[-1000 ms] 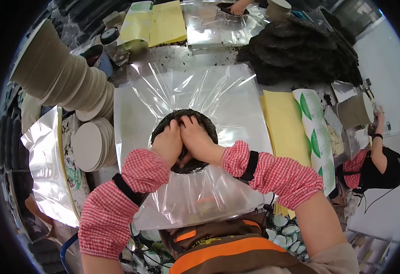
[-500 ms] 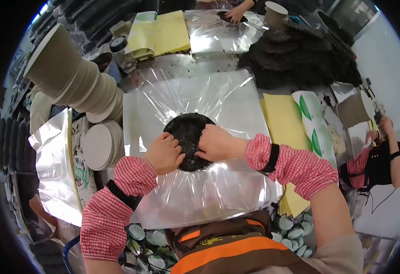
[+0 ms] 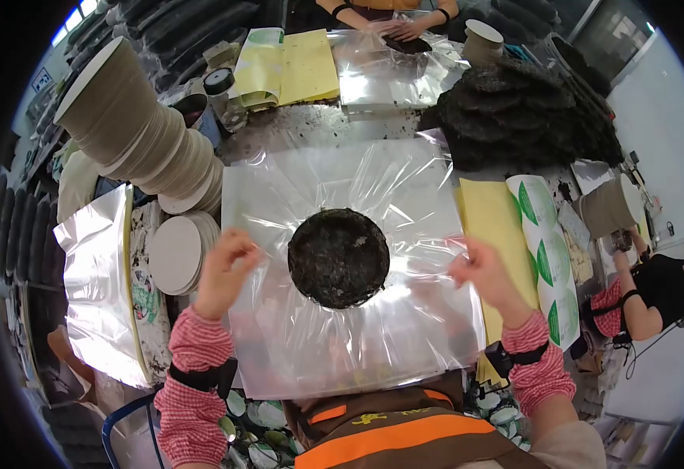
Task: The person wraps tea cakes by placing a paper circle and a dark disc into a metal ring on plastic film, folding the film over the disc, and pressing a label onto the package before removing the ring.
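Note:
A round black cake (image 3: 338, 258), with a rough, fibrous surface like dried seaweed, lies in the middle of clear plastic film (image 3: 295, 344). Creases in the film radiate from the cake. Beneath the film is a stack of whitish sheets (image 3: 244, 184). My left hand (image 3: 227, 273) is over the left side of the film, fingers loosely curled and apart from the thumb. On the opposite side, my right hand (image 3: 489, 277) has bent fingers with a small gap at the thumb. Neither hand touches the cake, and I see nothing held.
Stacked grey cardboard discs (image 3: 146, 133) lean at left, beside a shorter disc pile (image 3: 178, 254). Yellow sheets (image 3: 490, 227) and green-white printed sheets (image 3: 541, 250) lie at right. Black cakes (image 3: 521, 109) are heaped behind. One co-worker's hands (image 3: 408, 27) work opposite; another person (image 3: 658, 293) is at right.
Both hands have let go of the black cake and moved outward, one to each side, leaving it fully visible. The co-worker opposite now has both hands at another dark cake.

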### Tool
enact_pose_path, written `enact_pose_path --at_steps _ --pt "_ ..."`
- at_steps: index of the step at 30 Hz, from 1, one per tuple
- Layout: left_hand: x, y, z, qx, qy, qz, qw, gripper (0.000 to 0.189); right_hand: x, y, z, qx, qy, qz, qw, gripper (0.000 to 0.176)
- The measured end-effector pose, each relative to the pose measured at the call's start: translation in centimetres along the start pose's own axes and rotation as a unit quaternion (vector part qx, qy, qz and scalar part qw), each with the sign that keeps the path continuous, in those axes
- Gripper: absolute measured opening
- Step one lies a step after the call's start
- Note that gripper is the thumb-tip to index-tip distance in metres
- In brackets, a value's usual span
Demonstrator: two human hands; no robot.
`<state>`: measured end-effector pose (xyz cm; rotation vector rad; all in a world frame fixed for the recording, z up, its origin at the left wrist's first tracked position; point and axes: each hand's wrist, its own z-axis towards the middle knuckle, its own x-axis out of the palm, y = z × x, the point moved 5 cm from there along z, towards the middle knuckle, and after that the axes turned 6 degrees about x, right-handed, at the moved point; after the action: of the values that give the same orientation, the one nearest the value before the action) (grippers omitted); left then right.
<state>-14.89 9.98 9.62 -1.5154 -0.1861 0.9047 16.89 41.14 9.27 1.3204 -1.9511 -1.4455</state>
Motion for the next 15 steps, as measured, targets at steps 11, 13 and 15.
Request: enact_pose_path --at_steps 11,13,15 --pt "8.2 -4.0 -3.8 0.339 0.037 0.225 0.913 0.056 9.7 -6.5 2.8 -0.218 -0.011 -0.343 0.913 0.122" --pt "10.7 -2.1 -2.5 0.310 0.154 0.180 0.921 0.038 11.7 -6.8 4.1 -0.181 0.050 -0.143 0.972 0.126" --pt "11.7 -1.1 -1.5 0.228 0.162 0.239 0.930 0.033 12.5 -6.0 5.2 -0.148 0.110 0.063 0.981 0.131"
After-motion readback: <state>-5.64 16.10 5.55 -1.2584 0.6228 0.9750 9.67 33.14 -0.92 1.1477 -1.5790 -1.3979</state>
